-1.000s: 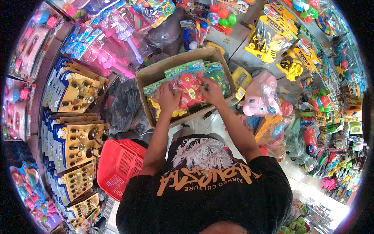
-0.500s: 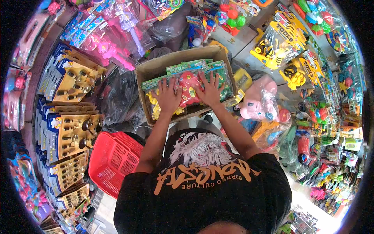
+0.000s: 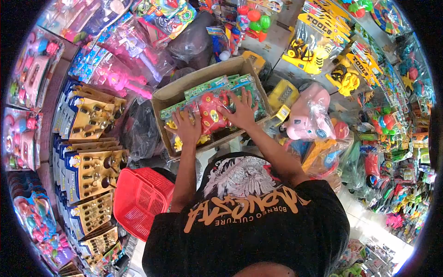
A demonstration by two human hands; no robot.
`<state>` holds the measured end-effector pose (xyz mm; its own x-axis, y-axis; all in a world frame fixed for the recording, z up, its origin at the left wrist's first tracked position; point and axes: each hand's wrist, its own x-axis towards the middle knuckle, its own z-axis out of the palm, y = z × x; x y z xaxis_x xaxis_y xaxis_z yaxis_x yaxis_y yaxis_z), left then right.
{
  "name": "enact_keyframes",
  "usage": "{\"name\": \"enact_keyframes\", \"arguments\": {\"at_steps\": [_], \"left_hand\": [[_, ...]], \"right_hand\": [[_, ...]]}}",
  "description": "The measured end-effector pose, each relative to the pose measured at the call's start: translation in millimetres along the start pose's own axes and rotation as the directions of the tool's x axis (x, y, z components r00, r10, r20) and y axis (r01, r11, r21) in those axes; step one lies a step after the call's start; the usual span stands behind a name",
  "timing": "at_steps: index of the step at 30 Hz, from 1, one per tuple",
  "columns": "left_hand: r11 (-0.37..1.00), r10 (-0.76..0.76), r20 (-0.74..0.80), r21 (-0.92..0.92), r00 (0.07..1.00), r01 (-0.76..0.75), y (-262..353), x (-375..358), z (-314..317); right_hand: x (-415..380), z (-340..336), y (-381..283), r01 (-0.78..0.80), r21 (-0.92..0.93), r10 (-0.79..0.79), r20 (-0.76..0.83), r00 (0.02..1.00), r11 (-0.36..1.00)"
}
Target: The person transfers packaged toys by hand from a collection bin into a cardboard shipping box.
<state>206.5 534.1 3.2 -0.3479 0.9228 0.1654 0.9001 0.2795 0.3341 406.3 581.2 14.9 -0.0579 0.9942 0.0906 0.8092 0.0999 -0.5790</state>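
Observation:
A brown cardboard box holds toys packed in clear plastic bags with green "Frog" header cards. At its centre a red bagged toy with yellow spots shows plainly. My left hand lies on the packs at the left, fingers spread, next to a yellow toy. On the right side of the red toy rests my right hand, its fingers also apart, near a green bagged toy. Both palms press down on the packs, and neither hand grips anything that I can see.
A red plastic basket stands at the lower left. Kitchen play sets hang along the left. Right of the box are a pink bagged toy and a yellow toy vehicle. Yellow tool sets lie at the upper right.
The box and both hands sit slightly further left in the view, and the box looks more slanted. My hands remain spread on the bagged toys. The surroundings have shifted with the camera.

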Motion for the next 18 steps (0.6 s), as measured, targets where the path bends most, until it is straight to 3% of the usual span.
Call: {"name": "enact_keyframes", "arguments": {"at_steps": [5,7,8,10,11,13,14,15,17,18], "left_hand": [[0.996,0.037,-0.049,-0.079,0.998,-0.041,2,0,-4],[0.994,0.032,-0.090,-0.101,0.995,-0.041,4,0,-8],[0.994,0.029,-0.086,-0.098,0.996,-0.037,2,0,-11],[0.995,-0.018,-0.172,-0.103,0.985,0.001,-9,0,-18],[0.995,-0.022,-0.168,-0.102,0.985,0.005,-14,-1,-23],[0.993,-0.122,-0.248,-0.040,0.961,0.116,-28,-4,-36],[0.992,-0.126,-0.248,-0.035,0.961,0.122,-40,-6,-39],[0.986,-0.164,-0.295,-0.062,0.941,0.153,-55,-8,-41],[0.978,-0.207,-0.338,-0.076,0.918,0.193,-82,-14,-44],[0.944,-0.327,-0.203,-0.117,0.923,0.308,-95,-18,-44]], "right_hand": [[10,-25,27,0.013,0.044,-0.011,-0.034,0.999,0.999],[22,-26,64,0.126,0.111,-0.091,-0.279,0.956,0.986],[25,-30,77,0.124,0.113,-0.089,-0.273,0.958,0.986],[31,-41,105,-0.031,0.138,0.060,-0.211,0.976,0.990],[35,-37,126,-0.032,0.137,0.060,-0.206,0.977,0.990],[40,-19,164,-0.081,0.478,0.125,-0.061,0.990,0.875],[40,-25,160,-0.221,0.521,0.198,0.100,0.975,0.824],[44,-10,178,-0.221,0.524,0.193,0.108,0.975,0.823],[49,24,214,-0.532,0.712,0.218,0.490,0.844,0.458],[41,0,185,-0.720,0.648,0.242,0.678,0.694,0.249]]}}
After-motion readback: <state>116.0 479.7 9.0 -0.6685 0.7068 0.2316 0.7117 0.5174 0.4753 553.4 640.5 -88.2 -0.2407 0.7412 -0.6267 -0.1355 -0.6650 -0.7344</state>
